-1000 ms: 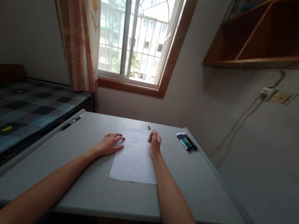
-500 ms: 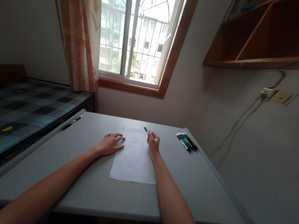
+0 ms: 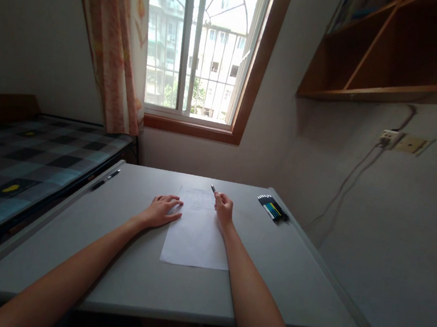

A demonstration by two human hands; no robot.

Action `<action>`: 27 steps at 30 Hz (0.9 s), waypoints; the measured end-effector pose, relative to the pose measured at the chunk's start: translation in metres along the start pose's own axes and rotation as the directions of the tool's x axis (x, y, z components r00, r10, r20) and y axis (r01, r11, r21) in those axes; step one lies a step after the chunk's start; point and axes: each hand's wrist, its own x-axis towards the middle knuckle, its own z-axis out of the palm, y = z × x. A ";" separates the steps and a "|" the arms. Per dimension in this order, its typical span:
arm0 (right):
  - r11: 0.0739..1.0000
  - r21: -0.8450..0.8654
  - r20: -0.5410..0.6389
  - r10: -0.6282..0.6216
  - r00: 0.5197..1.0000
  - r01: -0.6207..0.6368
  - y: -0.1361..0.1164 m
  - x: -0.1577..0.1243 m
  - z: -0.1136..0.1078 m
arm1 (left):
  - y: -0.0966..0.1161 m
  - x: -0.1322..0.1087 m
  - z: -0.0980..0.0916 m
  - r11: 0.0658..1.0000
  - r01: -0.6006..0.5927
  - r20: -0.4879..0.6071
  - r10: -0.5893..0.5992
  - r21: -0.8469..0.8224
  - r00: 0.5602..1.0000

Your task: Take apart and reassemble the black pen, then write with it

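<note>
A black-and-teal pen pack (image 3: 272,208) lies right of centre, a black pen (image 3: 105,180) left; the right hand (image 3: 223,208) pinches a slim dark pen (image 3: 213,189); the spread left hand (image 3: 162,211) touches white paper (image 3: 196,240), faint marks unreadable.

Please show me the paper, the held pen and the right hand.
Paper (image 3: 196,238): head view, on its lower half.
Held pen (image 3: 213,189): head view, on its exposed end.
Right hand (image 3: 224,208): head view, on its middle.

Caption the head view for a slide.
Paper on a desk, left hand across its left edge, right hand holding a pen at its right.
</note>
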 end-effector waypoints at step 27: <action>0.936 -0.326 0.032 -0.127 0.991 0.130 0.016 -0.005 0.008 | -0.002 0.001 0.002 1.000 -0.006 0.003 0.006 0.005 1.000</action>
